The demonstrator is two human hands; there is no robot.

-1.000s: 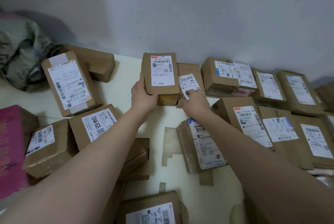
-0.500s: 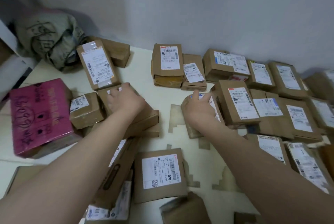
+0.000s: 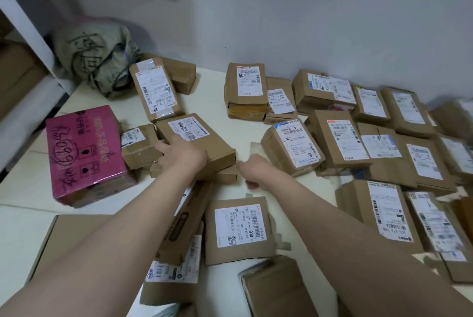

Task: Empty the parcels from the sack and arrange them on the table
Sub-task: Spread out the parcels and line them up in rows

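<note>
Nearest the camera, a flat labelled parcel (image 3: pixel 238 229) is lying on the white table (image 3: pixel 23 224). It is just beside a long box (image 3: pixel 186 214) that is running under the left forearm.

Further out, the left hand (image 3: pixel 183 155) is resting palm down on a flat brown box (image 3: pixel 220 153). Its fingers are spreading across the top and the thumb is pointing toward a small parcel (image 3: pixel 139 145).

The right hand (image 3: pixel 257 172) is hovering over bare table between that box and a white-labelled parcel (image 3: pixel 291 147). Its fingers are curling under and blurred, so the grip cannot be judged.

A pink box (image 3: pixel 84 153) is sitting at the left. Rows of labelled parcels (image 3: pixel 378 122) are covering the right side.

At the table's far left corner, the grey sack (image 3: pixel 97 58) is slumping against the wall (image 3: pixel 307 9).
</note>
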